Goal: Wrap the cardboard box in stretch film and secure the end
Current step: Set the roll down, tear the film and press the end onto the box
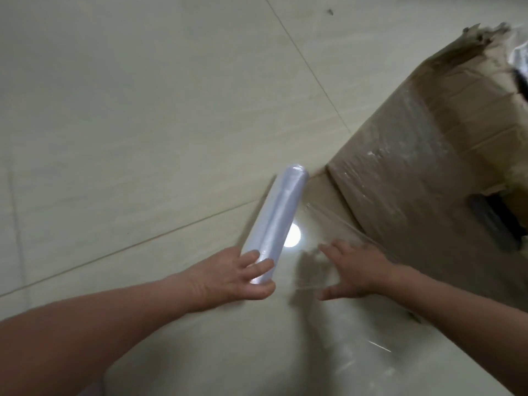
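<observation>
between the hands clear film [317,221] is stretched. the stretch film roll [281,212] is gripped at its near end by the left hand [228,277]; the film is touched by the spread right hand [357,271], just beside the cardboard box [423,167].

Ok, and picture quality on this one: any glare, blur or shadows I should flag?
Head view: a round glare spot burns out on the glossy floor beside the film roll. Head view: the whole frame is soft, and the torn top of the cardboard box is smeared. Head view: the right hand throws a dim shadow to its left.
</observation>
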